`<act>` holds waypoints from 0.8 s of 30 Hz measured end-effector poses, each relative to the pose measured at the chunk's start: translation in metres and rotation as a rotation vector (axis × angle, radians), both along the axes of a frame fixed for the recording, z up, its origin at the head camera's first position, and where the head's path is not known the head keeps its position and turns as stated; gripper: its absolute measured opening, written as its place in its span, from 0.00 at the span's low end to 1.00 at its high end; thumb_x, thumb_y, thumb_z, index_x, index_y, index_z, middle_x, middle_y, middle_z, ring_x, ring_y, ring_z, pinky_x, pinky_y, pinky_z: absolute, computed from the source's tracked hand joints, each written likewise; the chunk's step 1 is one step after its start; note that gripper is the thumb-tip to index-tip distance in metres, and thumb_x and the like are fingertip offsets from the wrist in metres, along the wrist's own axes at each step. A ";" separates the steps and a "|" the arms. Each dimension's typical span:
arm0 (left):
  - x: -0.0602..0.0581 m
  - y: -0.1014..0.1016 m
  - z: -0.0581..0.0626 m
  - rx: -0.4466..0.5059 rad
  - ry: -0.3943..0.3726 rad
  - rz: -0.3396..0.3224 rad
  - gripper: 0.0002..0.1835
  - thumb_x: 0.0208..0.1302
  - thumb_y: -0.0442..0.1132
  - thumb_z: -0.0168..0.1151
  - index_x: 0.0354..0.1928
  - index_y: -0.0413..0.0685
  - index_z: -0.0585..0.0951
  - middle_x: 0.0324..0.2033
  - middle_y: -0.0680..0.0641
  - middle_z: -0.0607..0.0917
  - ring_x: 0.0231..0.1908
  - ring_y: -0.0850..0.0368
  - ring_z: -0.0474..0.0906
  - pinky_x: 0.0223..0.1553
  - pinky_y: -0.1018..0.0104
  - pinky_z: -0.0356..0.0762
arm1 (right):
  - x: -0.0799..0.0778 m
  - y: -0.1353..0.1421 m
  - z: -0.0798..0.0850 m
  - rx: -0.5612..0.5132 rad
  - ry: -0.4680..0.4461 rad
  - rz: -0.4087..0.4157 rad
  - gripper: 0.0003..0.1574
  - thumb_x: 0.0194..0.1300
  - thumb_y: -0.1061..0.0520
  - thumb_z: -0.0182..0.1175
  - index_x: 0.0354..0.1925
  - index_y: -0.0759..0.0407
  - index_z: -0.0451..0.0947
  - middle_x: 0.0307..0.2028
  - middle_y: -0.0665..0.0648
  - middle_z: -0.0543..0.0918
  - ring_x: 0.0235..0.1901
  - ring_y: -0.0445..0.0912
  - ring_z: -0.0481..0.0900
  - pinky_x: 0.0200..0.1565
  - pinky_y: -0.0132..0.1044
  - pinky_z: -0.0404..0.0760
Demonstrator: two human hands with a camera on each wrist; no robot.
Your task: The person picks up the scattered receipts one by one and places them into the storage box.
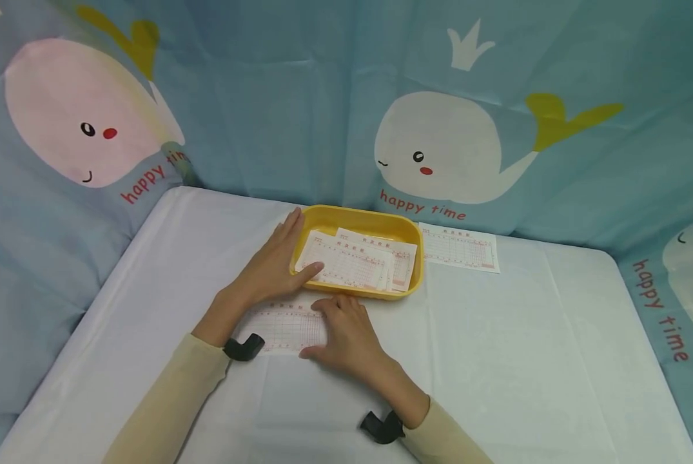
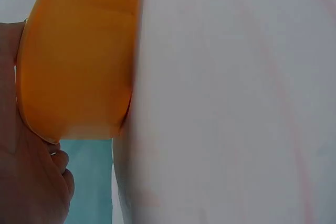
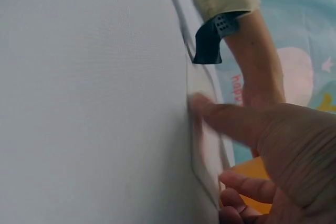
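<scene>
A yellow plastic tray stands on the white table, holding several printed paper slips with red ruled grids. My left hand grips its near left corner, fingers along the left wall and thumb over the near rim. In the left wrist view the tray wall fills the space beside the hand. Just in front of the tray lies another slip, flat. My right hand spans this slip's right end, thumb at the near edge and fingers by the far edge. The right wrist view shows the thumb blurred over the paper.
Right of the tray, near the table's back edge, lies one more printed slip. A blue curtain with whale prints hangs behind and beside the white table. Each wrist wears a black camera mount.
</scene>
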State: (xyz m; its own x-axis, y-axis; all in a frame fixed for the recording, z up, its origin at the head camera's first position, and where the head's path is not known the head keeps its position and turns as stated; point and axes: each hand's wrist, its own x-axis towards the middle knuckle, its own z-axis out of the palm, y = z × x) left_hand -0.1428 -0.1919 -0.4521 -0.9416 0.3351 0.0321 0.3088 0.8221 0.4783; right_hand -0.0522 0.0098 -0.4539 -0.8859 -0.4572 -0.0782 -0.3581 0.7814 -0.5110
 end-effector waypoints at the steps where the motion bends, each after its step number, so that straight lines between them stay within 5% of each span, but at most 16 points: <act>1: 0.000 0.000 0.000 -0.001 -0.001 0.000 0.57 0.66 0.73 0.48 0.81 0.50 0.35 0.82 0.52 0.33 0.82 0.53 0.35 0.82 0.49 0.44 | 0.000 0.000 -0.001 -0.012 -0.007 -0.010 0.44 0.48 0.34 0.77 0.59 0.51 0.77 0.51 0.52 0.79 0.57 0.48 0.73 0.62 0.45 0.72; 5: 0.000 0.000 0.001 -0.003 0.001 -0.002 0.57 0.66 0.73 0.48 0.81 0.49 0.35 0.82 0.51 0.33 0.82 0.53 0.34 0.82 0.49 0.44 | -0.001 0.000 -0.005 -0.042 -0.003 -0.051 0.39 0.57 0.36 0.72 0.61 0.50 0.76 0.45 0.49 0.80 0.50 0.44 0.74 0.56 0.42 0.75; 9: 0.000 0.000 0.000 0.004 0.001 -0.005 0.57 0.66 0.73 0.48 0.81 0.49 0.35 0.82 0.50 0.33 0.82 0.53 0.34 0.82 0.50 0.43 | -0.002 -0.001 -0.006 -0.047 -0.002 -0.100 0.35 0.55 0.42 0.75 0.57 0.52 0.77 0.37 0.48 0.79 0.40 0.42 0.73 0.46 0.38 0.74; 17: 0.001 0.001 0.002 0.014 -0.023 0.008 0.58 0.65 0.74 0.49 0.81 0.52 0.34 0.82 0.53 0.33 0.82 0.52 0.35 0.82 0.48 0.44 | 0.003 -0.001 -0.005 -0.076 -0.013 -0.100 0.32 0.46 0.42 0.81 0.44 0.50 0.76 0.43 0.51 0.78 0.48 0.47 0.73 0.52 0.41 0.72; 24: 0.002 0.001 0.003 0.014 -0.012 0.003 0.57 0.66 0.74 0.49 0.81 0.50 0.35 0.82 0.49 0.35 0.82 0.53 0.34 0.82 0.49 0.43 | 0.011 0.001 -0.011 -0.159 0.026 -0.089 0.19 0.57 0.53 0.74 0.47 0.47 0.82 0.42 0.45 0.88 0.39 0.42 0.81 0.46 0.38 0.76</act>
